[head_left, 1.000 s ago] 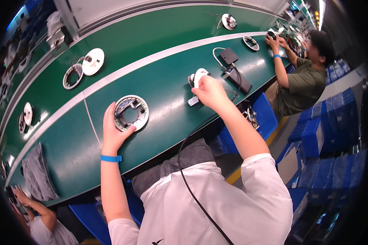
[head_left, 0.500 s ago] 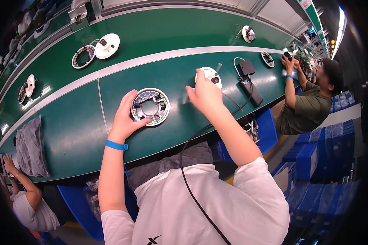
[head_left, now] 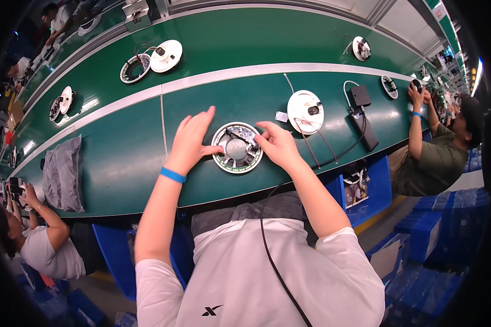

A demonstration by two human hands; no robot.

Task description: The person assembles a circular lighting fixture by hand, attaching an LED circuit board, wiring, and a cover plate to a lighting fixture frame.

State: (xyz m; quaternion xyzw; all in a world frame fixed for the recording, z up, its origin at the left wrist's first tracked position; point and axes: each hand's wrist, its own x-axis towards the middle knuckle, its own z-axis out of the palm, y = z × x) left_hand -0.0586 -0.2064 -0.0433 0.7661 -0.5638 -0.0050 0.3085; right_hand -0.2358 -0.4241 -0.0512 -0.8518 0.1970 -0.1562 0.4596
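A white ring-shaped housing [head_left: 235, 170] lies on the green bench, with a circuit board, small lights along its rim and a round opening in its middle. At its left side, my left hand [head_left: 193, 143] has its fingers stretched out and apart, the thumb reaching onto the rim. My right hand [head_left: 280, 144] has thumb and forefinger at the housing's right rim, the other fingers curled. Right of that hand lies a round white cover [head_left: 305, 103] with a black camera module [head_left: 313, 110], loose wires and a small white tag [head_left: 281, 116].
A black box [head_left: 360, 96] and a dark oblong block [head_left: 366, 131] with cables lie at the right. More housings and covers [head_left: 166, 56] sit across the pale strip. A grey plastic bag [head_left: 63, 174] lies left. Blue bins [head_left: 373, 191] hang below the edge. Co-workers [head_left: 433, 147] sit on both sides.
My right hand has left the white cover and moved to the ring-shaped housing. The cover now lies on the bench with its wires toward me. The whole view has shifted somewhat.
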